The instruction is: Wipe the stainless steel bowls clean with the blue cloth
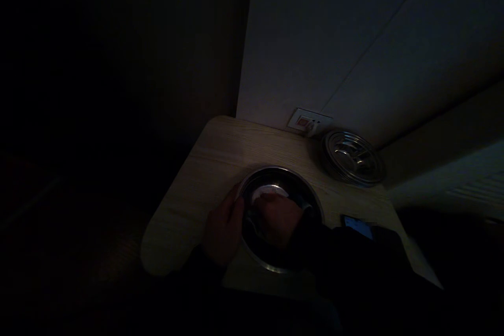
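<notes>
Our right hand (277, 215) reaches into a round metal bowl (293, 184), its fingers bent inward and pointing down toward the bottom. We cannot tell how tightly it is closed or whether it has hold of anything, because the fingertips are lost in shadow and the light is very low. Our left hand (223, 231) is at the left side of the bowl, loosely curved with thumb and fingers a little apart, and its fingertips meet the rim; whether they pinch it or only rest there we cannot make out. A pale, shiny patch shows on the bottom of the bowl, just beyond our right fingers.

Beneath the bowl we see a pale wood-grain tabletop (205, 152) with rounded corners. Beyond the bowl and to its right, near the wall (299, 52), sits a stack of round metal plates (352, 157), the top one divided into compartments. Nearer the middle, beyond the bowl, a wall socket (309, 121) is set low, just above the tabletop. To the right of the bowl we see a smartphone (358, 227) with its screen lit, partly covered by our dark right sleeve (346, 257).
</notes>
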The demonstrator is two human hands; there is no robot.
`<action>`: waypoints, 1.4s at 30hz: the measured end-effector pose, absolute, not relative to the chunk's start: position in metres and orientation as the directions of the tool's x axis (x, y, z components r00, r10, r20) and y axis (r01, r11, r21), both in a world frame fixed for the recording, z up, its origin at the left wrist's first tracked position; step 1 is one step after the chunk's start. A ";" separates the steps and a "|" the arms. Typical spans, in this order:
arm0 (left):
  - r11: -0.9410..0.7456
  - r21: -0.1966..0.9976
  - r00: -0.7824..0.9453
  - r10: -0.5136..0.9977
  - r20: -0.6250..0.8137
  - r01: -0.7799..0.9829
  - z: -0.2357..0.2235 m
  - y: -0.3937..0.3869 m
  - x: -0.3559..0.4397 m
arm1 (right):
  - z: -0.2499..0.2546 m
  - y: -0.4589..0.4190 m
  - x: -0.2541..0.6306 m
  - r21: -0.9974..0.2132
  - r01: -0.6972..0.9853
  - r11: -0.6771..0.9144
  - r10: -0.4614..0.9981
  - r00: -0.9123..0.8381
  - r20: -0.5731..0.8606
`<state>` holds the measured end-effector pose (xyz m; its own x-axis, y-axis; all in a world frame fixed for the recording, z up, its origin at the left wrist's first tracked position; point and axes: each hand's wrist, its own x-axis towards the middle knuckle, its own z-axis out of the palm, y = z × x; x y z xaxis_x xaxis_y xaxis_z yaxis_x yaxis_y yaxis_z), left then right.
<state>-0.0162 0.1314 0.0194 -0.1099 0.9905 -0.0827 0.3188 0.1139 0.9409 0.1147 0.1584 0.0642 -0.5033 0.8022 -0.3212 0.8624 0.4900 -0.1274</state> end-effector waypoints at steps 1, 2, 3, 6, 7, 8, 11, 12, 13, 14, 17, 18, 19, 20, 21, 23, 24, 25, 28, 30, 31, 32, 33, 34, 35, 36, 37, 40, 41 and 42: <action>0.114 0.940 -0.119 0.990 -0.080 0.323 0.019 0.131 -0.017 | 0.064 0.164 0.112 -0.113 0.870 0.480 0.819 -0.491 -0.297; 0.114 0.938 -0.127 0.989 -0.076 0.327 0.018 0.131 -0.017 | 0.063 0.169 0.109 -0.095 0.878 0.468 0.835 -0.475 -0.276; 0.111 0.936 -0.131 0.989 -0.070 0.333 0.018 0.130 -0.016 | 0.063 0.174 0.108 -0.076 0.889 0.452 0.850 -0.455 -0.264; 0.105 0.931 -0.153 0.987 -0.053 0.351 0.017 0.128 -0.014 | 0.061 0.186 0.108 -0.032 0.919 0.393 0.889 -0.388 -0.244; 0.109 0.930 -0.163 0.985 -0.053 0.352 0.017 0.128 -0.013 | 0.060 0.188 0.108 -0.023 0.927 0.375 0.899 -0.369 -0.238; 0.109 0.930 -0.171 0.984 -0.051 0.350 0.017 0.127 -0.012 | 0.060 0.189 0.108 -0.016 0.933 0.358 0.907 -0.352 -0.232; 0.102 0.934 -0.204 0.978 -0.032 0.342 0.016 0.126 -0.010 | 0.060 0.186 0.108 -0.020 0.935 0.353 0.907 -0.348 -0.239; 0.104 0.933 -0.225 0.974 -0.026 0.344 0.016 0.126 -0.009 | 0.061 0.183 0.109 -0.032 0.928 0.372 0.895 -0.368 -0.254; 0.109 0.932 -0.247 0.969 -0.022 0.346 0.017 0.126 -0.009 | 0.063 0.178 0.109 -0.048 0.916 0.398 0.877 -0.395 -0.274; 0.116 0.929 -0.266 0.964 -0.020 0.351 0.017 0.125 -0.008 | 0.065 0.173 0.111 -0.065 0.903 0.426 0.856 -0.425 -0.296; 0.131 0.925 -0.271 0.962 -0.032 0.356 0.019 0.122 -0.007 | 0.074 0.153 0.121 -0.122 0.847 0.518 0.761 -0.521 -0.386; 0.136 0.926 -0.262 0.964 -0.041 0.353 0.019 0.120 -0.007 | 0.077 0.148 0.125 -0.137 0.833 0.536 0.731 -0.539 -0.419; 0.141 0.927 -0.255 0.966 -0.051 0.348 0.019 0.119 -0.006 | 0.080 0.143 0.129 -0.145 0.827 0.543 0.708 -0.544 -0.450; 0.152 0.928 -0.252 0.965 -0.065 0.340 0.019 0.118 -0.006 | 0.082 0.140 0.132 -0.146 0.828 0.542 0.694 -0.538 -0.479; 0.165 0.929 -0.253 0.964 -0.081 0.330 0.019 0.117 -0.006 | 0.083 0.138 0.134 -0.140 0.834 0.534 0.692 -0.526 -0.495; 0.181 0.933 -0.253 0.962 -0.102 0.310 0.018 0.117 -0.005 | 0.083 0.139 0.133 -0.127 0.848 0.515 0.708 -0.504 -0.494; 0.185 0.936 -0.251 0.962 -0.110 0.300 0.017 0.117 -0.005 | 0.082 0.141 0.130 -0.127 0.850 0.511 0.719 -0.504 -0.479; 0.186 0.938 -0.250 0.962 -0.113 0.292 0.017 0.117 -0.005 | 0.080 0.144 0.126 -0.135 0.849 0.510 0.730 -0.511 -0.454; 0.184 0.941 -0.255 0.961 -0.111 0.285 0.016 0.113 -0.004 | 0.072 0.156 0.111 -0.139 0.866 0.481 0.795 -0.497 -0.347; 0.179 0.943 -0.277 0.956 -0.100 0.279 0.016 0.107 -0.001 | 0.066 0.167 0.104 -0.117 0.894 0.432 0.850 -0.447 -0.278; 0.182 0.948 -0.294 0.950 -0.102 0.261 0.016 0.104 0.001 | 0.063 0.173 0.101 -0.104 0.908 0.406 0.872 -0.419 -0.254; 0.199 0.952 -0.313 0.942 -0.121 0.231 0.016 0.101 0.003 | 0.061 0.178 0.099 -0.093 0.917 0.388 0.887 -0.398 -0.234; 0.226 0.954 -0.330 0.931 -0.153 0.196 0.016 0.100 0.003 | 0.059 0.183 0.099 -0.086 0.921 0.380 0.895 -0.389 -0.219; 0.255 0.953 -0.344 0.920 -0.187 0.163 0.017 0.100 0.003 | 0.058 0.187 0.098 -0.084 0.921 0.380 0.898 -0.390 -0.207; 0.278 0.950 -0.349 0.912 -0.215 0.141 0.018 0.102 0.001 | 0.057 0.189 0.099 -0.086 0.917 0.389 0.895 -0.399 -0.198; 0.299 0.944 -0.339 0.910 -0.239 0.137 0.019 0.107 -0.002 | 0.057 0.190 0.099 -0.091 0.910 0.405 0.888 -0.415 -0.196; 0.279 0.947 -0.335 0.918 -0.215 0.159 0.022 0.114 -0.006 | 0.058 0.190 0.100 -0.098 0.899 0.426 0.877 -0.437 -0.198; 0.272 0.908 -0.251 0.948 -0.196 0.319 0.031 0.143 -0.019 | 0.061 0.183 0.103 -0.130 0.857 0.500 0.827 -0.516 -0.223; 0.253 0.905 -0.230 0.956 -0.180 0.343 0.034 0.152 -0.023 | 0.063 0.179 0.106 -0.141 0.841 0.522 0.809 -0.540 -0.233; 0.229 0.907 -0.207 0.965 -0.163 0.352 0.035 0.158 -0.024 | 0.065 0.174 0.109 -0.153 0.827 0.542 0.789 -0.563 -0.248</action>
